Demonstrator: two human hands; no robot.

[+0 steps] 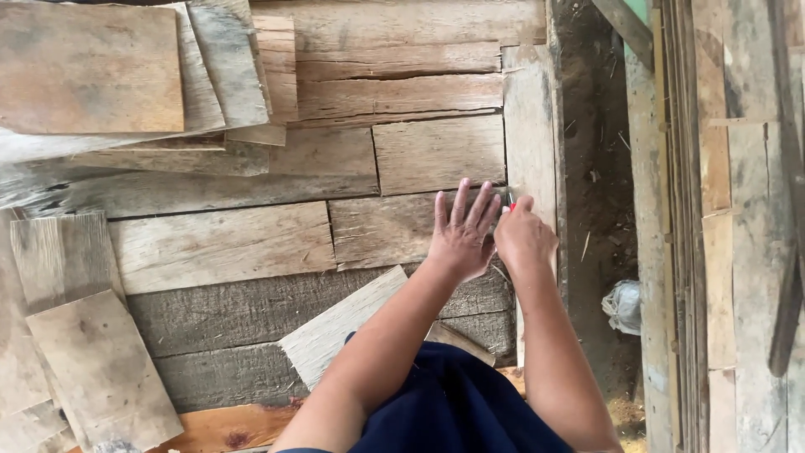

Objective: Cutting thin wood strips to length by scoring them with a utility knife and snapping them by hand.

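The person's left hand point(462, 232) lies flat, fingers spread, palm down on a short rough board point(387, 228) in a floor-like layer of planks; it presses rather than grips, holding nothing. The right hand point(523, 237) is just beside it, touching or nearly touching, curled closed around a small red-tipped object point(511, 199), perhaps a pencil or marker, though too little of it shows to be sure. Its tip sits at the right end of the board, where that board meets a long upright plank point(530, 134) running along the edge of the layer.

As a judgement, the work looks well along but unfinished. Most of the surface is already covered by boards laid side by side in rows, pale ones at the top and middle, darker grey ones point(226, 319) nearer the person. The hands are busy at one joint on the right edge, which suggests marking or fitting there is the step in hand. Loose pieces are not yet placed: a pale offcut point(335, 327) lies tilted over the grey boards near the person's lap, a stack of flat pieces point(92, 71) sits at the upper left, and more scraps point(92, 369) lie at the lower left. To the right of the layer is a strip of bare earth point(597, 168) with a crumpled white bag point(623, 306), and beyond it stacked timber point(729, 226)
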